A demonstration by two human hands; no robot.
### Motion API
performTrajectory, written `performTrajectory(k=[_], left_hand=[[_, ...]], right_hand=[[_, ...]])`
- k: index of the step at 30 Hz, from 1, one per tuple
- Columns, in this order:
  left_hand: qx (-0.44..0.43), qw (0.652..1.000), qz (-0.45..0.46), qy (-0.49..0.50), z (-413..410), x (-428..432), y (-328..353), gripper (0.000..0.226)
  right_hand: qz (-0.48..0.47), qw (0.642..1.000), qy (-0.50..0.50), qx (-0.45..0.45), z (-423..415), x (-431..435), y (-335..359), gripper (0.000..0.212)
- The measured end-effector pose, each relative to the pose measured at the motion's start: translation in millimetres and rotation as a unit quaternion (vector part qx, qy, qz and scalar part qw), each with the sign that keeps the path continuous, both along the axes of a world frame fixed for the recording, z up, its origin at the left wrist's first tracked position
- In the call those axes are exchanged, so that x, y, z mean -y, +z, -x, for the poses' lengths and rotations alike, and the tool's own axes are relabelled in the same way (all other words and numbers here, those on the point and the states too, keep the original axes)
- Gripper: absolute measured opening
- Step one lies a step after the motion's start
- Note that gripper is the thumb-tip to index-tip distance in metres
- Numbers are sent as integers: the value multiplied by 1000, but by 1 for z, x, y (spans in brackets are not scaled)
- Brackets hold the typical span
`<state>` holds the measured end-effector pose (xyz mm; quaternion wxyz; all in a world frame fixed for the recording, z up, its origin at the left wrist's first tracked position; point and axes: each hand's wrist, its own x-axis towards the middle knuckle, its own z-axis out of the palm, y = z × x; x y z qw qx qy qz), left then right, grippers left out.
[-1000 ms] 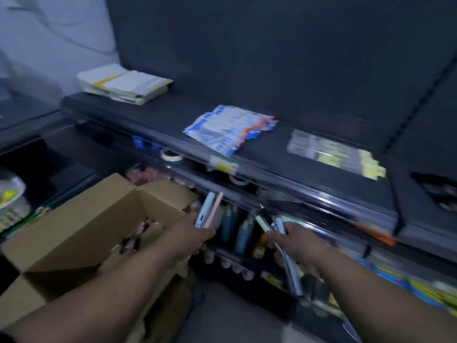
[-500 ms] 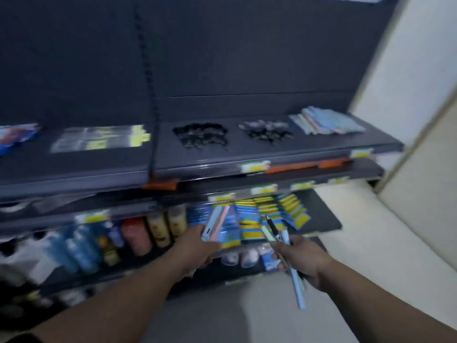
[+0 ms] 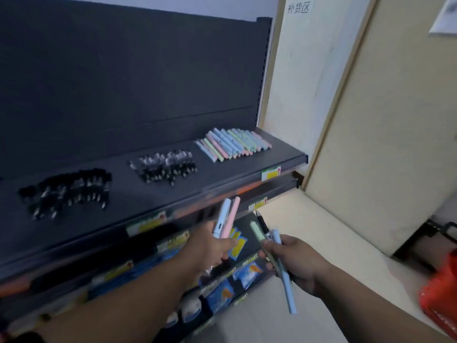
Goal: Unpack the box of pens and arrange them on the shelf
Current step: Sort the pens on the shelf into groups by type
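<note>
My left hand (image 3: 210,246) grips two pens, a pale blue one (image 3: 221,219) and a pink one (image 3: 230,216), pointing up towards the shelf edge. My right hand (image 3: 294,261) grips a bunch of pens (image 3: 274,246): green, black and pale blue, one blue pen sticking down below the fist. Both hands hover below the front edge of the dark top shelf (image 3: 222,179). On that shelf's right end lies a neat row of pastel pens (image 3: 232,143). The cardboard box is out of view.
Two piles of black pens (image 3: 66,191) (image 3: 164,167) lie further left on the shelf. Lower shelves hold blue and yellow packets (image 3: 237,243). A beige wall panel (image 3: 371,144) stands right of the shelving; a red basket (image 3: 442,300) sits on the floor at the right.
The view has swung right from the cardboard box to the shelf's right end with the pastel pens. Both hands keep hold of their pens and have risen towards the top shelf.
</note>
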<state>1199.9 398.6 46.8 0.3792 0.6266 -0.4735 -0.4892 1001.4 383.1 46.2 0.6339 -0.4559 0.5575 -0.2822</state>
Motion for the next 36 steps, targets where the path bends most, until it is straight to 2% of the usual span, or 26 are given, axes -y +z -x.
performTrajectory(k=[3,8,13,18,20,24,26,28,30,31,36], left_hand=[[-47,999,24,-7,-3,63,19,30],[-56,996,64,2,-21,156,54,30],[-52,997,46,22,-40,214,57,28],[-79,994,35,64,-42,259,54,24],[-111,988,39,95,-35,279,57,20],[-145,974,31,170,-22,318,66,21],[-127,970,24,205,-15,337,68,24],[-99,967,32,231,-7,356,70,24],[-54,965,34,255,-2,377,71,22],[-22,963,30,268,-2,387,71,22],[142,945,-15,293,-2,415,62,28]], right_hand=[[7,1000,-19,20,-16,56,18,21],[11,997,-17,70,-43,138,47,18],[-12,992,-39,119,-55,206,65,12],[-29,986,-20,163,-61,268,67,5],[-37,985,25,166,-66,291,62,17],[-32,988,90,122,-70,338,62,56],[-35,985,124,111,-65,364,66,71],[-33,987,122,104,-57,391,70,50],[-49,982,119,141,-50,416,70,24],[-56,980,112,155,-46,427,69,19],[-85,969,137,185,-29,462,57,20]])
